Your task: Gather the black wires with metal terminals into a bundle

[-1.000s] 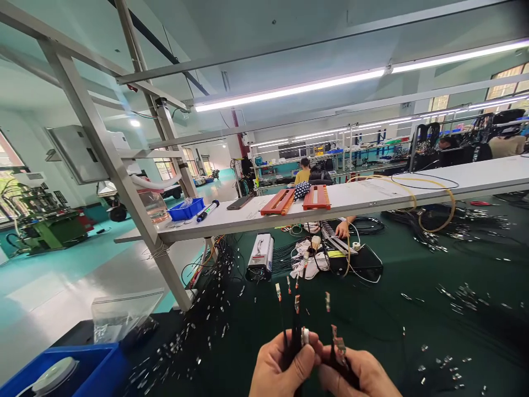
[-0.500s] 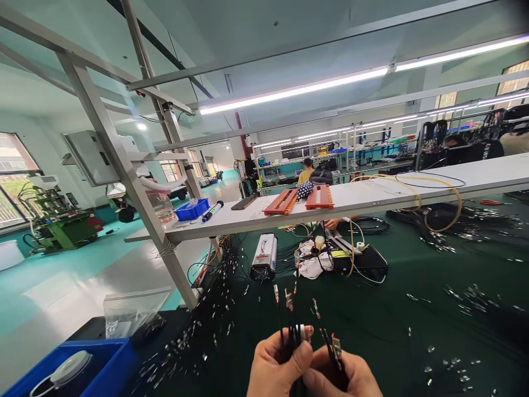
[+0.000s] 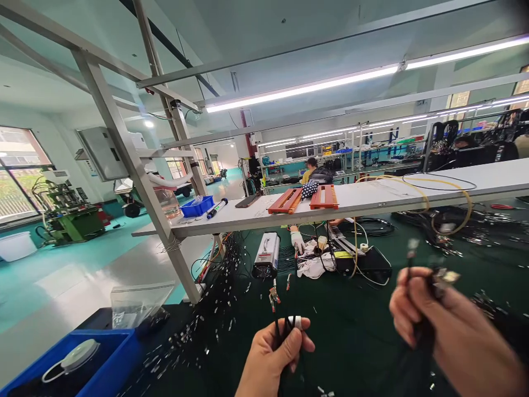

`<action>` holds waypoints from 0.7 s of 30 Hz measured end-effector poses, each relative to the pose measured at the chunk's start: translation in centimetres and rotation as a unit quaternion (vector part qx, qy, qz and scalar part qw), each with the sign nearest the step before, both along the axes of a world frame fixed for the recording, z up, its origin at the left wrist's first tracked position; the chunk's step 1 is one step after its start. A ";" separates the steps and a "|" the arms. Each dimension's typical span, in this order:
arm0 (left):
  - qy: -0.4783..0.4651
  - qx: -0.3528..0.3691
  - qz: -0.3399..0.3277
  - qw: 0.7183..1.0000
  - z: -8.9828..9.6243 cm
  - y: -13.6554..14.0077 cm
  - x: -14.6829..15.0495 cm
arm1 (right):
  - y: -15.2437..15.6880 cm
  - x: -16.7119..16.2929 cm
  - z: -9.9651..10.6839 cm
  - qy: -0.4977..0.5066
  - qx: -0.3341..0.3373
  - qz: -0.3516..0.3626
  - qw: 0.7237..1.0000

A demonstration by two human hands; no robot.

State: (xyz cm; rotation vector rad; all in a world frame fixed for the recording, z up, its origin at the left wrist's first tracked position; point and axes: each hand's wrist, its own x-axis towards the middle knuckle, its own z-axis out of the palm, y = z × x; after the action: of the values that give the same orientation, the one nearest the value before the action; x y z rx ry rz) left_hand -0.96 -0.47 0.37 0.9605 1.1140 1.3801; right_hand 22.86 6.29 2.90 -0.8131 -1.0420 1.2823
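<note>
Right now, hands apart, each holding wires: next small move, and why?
Probably bring the right hand back toward the left hand. The right one is blurred and off to the side with its black wires, while the left holds a bunch of wires upright, metal ends up, over the green table. Close together, the ends could be compared.

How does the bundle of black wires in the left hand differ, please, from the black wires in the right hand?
The left hand grips its black wire bundle upright and sharp, low at centre; the right hand holds its black wires higher, out to the right, and blurred. The left bundle carries a white band; none shows on the right. Both end in metal terminals.
</note>
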 end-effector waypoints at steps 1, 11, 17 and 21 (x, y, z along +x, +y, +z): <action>-0.015 0.000 -0.007 1.000 0.0 0.2 0.2 | -0.4 -1.4 -0.4 -0.023 -0.017 0.047 0.998; 0.002 -0.007 0.024 1.000 1.5 -0.6 -0.3 | -1.5 -8.1 -1.4 -0.193 -0.008 0.314 0.929; 0.155 -0.074 0.233 0.957 -2.4 -2.7 -10.3 | 3.2 -0.5 2.5 -0.144 0.025 0.188 0.971; 0.291 -0.142 0.377 0.868 -7.9 -5.9 -18.4 | 6.6 3.6 8.3 0.026 0.023 0.085 0.996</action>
State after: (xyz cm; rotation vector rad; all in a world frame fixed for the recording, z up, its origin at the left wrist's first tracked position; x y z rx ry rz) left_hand -19.38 -6.40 -7.51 0.7577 2.2626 1.4809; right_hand 26.50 12.84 11.20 -0.6628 -1.1143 1.4107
